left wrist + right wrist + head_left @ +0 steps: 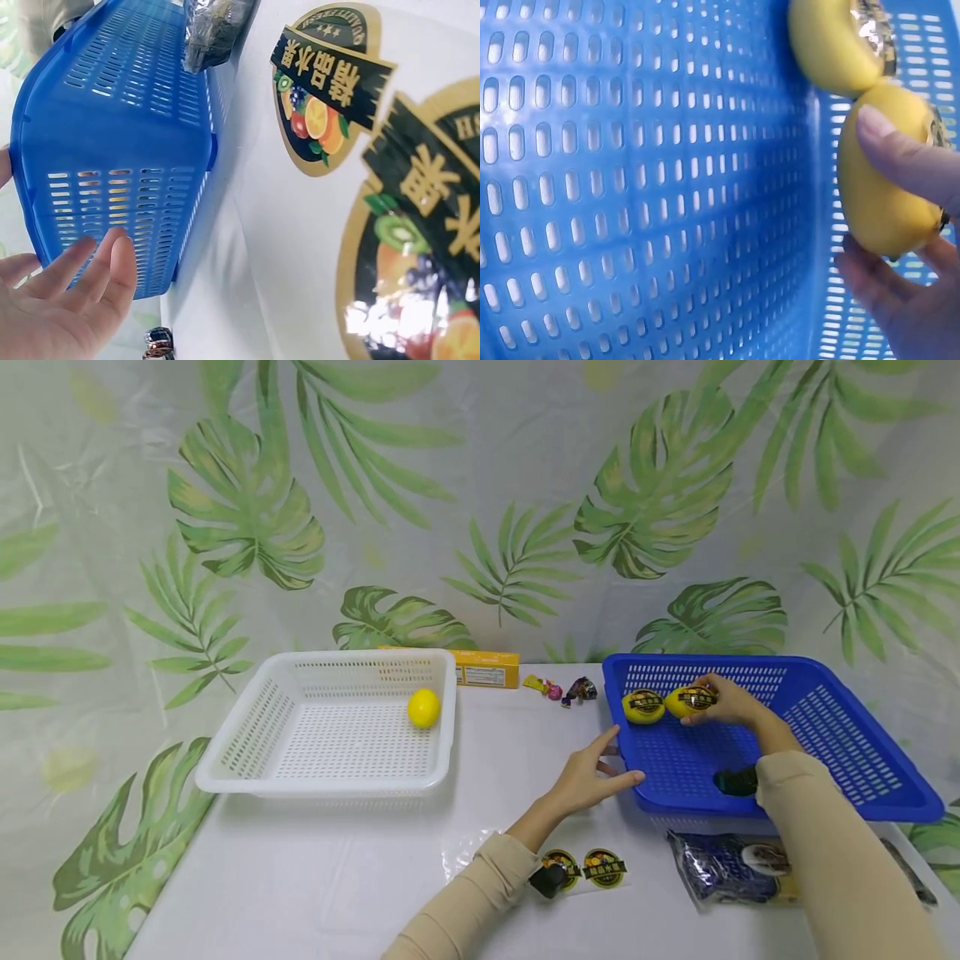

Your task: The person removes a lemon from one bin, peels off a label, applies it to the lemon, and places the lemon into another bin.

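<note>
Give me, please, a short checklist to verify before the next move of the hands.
1. Right hand grips a yellow fruit: ok.
2. Black-and-gold label on this fruit: ok, visible.
3. Gripped fruit apart from the second labelled fruit: not ok, they appear to touch.
4. Left hand firmly on the blue basket: cannot tell; spread at its side.
5. Label on the lone fruit in the white basket: cannot tell; none shows.
</note>
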`<state>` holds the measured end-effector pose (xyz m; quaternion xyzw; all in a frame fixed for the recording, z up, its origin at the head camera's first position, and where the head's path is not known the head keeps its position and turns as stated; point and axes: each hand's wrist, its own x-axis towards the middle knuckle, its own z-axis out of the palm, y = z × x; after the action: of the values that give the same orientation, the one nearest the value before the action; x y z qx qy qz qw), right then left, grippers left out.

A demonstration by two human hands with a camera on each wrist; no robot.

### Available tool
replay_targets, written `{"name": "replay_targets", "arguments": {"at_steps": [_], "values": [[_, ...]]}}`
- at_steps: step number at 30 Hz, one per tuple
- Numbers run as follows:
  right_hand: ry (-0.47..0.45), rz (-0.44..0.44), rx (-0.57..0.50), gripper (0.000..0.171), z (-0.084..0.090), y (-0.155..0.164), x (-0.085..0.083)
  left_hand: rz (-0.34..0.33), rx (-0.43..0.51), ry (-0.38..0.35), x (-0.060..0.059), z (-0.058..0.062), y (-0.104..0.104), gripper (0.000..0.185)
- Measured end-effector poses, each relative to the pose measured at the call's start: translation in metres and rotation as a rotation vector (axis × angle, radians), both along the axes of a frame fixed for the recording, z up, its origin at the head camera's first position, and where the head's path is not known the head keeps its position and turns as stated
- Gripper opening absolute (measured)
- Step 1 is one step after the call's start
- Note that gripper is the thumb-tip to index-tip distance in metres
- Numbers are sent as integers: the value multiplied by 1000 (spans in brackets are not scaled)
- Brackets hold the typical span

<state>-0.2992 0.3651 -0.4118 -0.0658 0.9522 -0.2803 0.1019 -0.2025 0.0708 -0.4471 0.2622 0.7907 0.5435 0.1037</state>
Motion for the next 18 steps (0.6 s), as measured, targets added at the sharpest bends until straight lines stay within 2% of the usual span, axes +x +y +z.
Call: {"name": "replay_targets", "arguments": {"at_steps": [12, 18], "values": [[35, -22, 117, 78, -11, 1, -7, 0, 6, -22, 2, 3, 0, 76], [9, -25, 151, 77, -14, -2, -10, 2, 2, -39, 4, 2, 0, 76]]}}
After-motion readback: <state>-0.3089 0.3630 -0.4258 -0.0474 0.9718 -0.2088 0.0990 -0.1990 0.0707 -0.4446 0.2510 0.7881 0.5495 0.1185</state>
